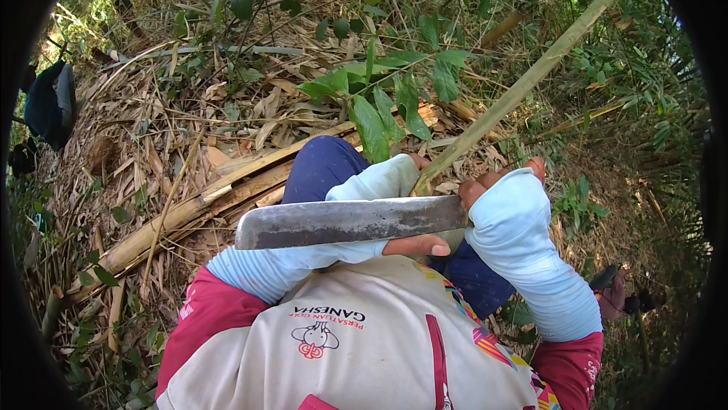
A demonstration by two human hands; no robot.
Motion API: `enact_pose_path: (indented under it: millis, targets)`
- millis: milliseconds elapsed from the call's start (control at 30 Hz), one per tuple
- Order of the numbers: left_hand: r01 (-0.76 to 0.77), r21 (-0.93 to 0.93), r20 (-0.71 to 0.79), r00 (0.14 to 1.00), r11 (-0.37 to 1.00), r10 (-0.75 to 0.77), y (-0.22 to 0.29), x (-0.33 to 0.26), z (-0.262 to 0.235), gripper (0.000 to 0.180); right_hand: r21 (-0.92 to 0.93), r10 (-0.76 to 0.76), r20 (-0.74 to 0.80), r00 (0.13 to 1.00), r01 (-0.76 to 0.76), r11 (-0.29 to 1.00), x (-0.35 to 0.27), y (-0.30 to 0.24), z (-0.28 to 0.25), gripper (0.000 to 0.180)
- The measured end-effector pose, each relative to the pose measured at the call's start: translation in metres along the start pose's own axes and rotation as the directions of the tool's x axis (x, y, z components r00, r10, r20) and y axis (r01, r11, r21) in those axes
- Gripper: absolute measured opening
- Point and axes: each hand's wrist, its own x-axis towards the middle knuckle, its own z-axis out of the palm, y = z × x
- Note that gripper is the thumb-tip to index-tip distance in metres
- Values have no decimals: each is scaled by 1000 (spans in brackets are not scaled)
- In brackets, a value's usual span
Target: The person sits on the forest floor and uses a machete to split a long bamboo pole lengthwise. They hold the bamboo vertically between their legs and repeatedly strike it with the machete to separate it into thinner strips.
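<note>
My right hand (500, 190) is wrapped around the handle end of a machete (353, 220), and the handle itself is hidden in the grip. The broad, dark-stained blade points left across my lap, its flat side up. Under the blade, my left hand (379, 181) is closed around the near end of a long split bamboo pole (523, 85). Its thumb shows below the blade and a fingertip above it; the other fingers are hidden. From there the pole slants up to the far right. Pale blue sleeves cover both forearms and part of the hands.
Long bamboo pieces (205, 201) lie on the ground to the left, beyond my dark blue knee (322, 163). A leafy green sprig (379, 99) stands just ahead. Dry leaves (152, 118) cover the ground, with undergrowth around. Dark clothing (49, 106) shows at the far left edge.
</note>
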Motion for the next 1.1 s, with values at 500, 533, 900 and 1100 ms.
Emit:
enact_pose_path:
  millis: [500,533,900,1100]
  targets:
    - [71,-240,-60,994,968,-88,6,-1,10,74,-41,19,27,999,-18,999,-2,0,2,12]
    - [4,-104,-93,996,995,-13,7,-1,9,71,-45,26,30,999,-24,999,-2,0,2,12]
    - [132,-238,1,991,962,-136,5,4,14,37,-80,23,28,999,-21,997,-3,-1,5,9]
    - [278,-867,157,940,413,-303,2,4,18,24,-86,19,57,998,-15,996,-2,-2,4,11]
